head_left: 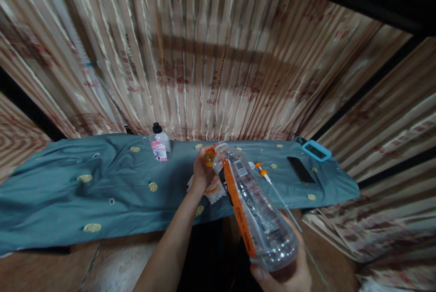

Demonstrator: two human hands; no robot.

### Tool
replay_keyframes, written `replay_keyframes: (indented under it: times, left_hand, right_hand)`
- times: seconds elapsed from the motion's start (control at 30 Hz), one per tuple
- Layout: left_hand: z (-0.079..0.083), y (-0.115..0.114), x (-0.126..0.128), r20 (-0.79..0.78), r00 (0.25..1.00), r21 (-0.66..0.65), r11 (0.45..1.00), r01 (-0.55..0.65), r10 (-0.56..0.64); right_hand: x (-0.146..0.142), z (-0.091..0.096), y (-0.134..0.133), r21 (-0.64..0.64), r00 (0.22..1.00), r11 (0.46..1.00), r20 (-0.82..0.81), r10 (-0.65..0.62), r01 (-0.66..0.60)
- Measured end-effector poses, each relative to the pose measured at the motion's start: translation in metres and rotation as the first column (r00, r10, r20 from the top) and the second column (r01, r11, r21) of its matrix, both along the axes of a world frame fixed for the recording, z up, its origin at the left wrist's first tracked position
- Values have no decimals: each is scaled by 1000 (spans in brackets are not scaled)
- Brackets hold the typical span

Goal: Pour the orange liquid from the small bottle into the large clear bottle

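Observation:
My right hand (296, 264) grips the base of a large clear plastic bottle (262, 210) with an orange, grey and black label. The bottle lies tilted, its uncapped neck pointing away from me and to the left. Next to that neck, my left hand (201, 169) is closed around a small container with amber-yellow colour (210, 157); most of it is hidden by my fingers. Whether the neck and the container touch, I cannot tell. Under my left wrist lies a white piece with scalloped edges and orange markings (214, 194), partly covered.
An orange-and-white pump head with a long tube (264, 173) lies right of the bottle. Farther right are a dark phone (301, 170) and a blue-framed device (316, 150). A clear black-capped bottle (159, 144) stands left on the teal cloth (119, 169). Curtains (204, 56) hang behind.

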State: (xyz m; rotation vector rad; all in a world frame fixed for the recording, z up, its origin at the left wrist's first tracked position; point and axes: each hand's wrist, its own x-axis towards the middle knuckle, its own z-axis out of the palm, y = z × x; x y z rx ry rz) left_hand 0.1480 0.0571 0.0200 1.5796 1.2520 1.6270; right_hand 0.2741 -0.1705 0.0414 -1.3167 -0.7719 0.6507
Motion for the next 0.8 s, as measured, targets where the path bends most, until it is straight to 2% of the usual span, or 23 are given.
replay_keyframes:
  times: [0.33, 0.57, 0.8]
  left_hand:
    - [0, -1, 1, 37, 999, -33, 999, 7, -6]
    - [-2, 0, 3, 80, 997, -3, 1000, 6, -6]
    - [-2, 0, 2, 51, 999, -7, 1000, 4, -3]
  right_hand:
    - [0, -2, -2, 3, 1000, 1000, 14, 6, -6]
    - [3, -1, -2, -11, 999, 1000, 47, 24, -24]
    - [1, 3, -1, -30, 999, 999, 45, 16, -14]
